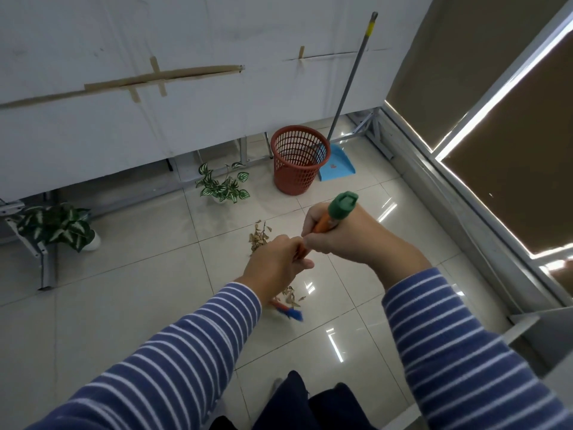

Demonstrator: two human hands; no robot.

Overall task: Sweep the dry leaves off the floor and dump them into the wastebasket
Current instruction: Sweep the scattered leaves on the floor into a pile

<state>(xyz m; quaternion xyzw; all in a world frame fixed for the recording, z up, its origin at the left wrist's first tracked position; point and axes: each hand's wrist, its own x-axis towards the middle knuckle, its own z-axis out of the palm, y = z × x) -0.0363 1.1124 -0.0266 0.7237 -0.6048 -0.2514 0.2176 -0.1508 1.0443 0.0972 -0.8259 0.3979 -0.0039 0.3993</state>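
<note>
Both hands hold an orange broom handle with a green cap. My right hand grips it near the top, and my left hand grips it just below. The broom's blue bristles touch the tiled floor under my left forearm, beside a few dry leaves. A bigger clump of dry leaves lies further out, partly hidden by my left hand. The red mesh wastebasket stands upright near the wall, beyond the leaves. A blue dustpan with a long grey handle leans behind it.
Two potted plants stand on the floor by the white wall: a small potted plant left of the basket and a larger potted plant at far left. A metal frame leg stands near it. A blinded window frame runs along the right.
</note>
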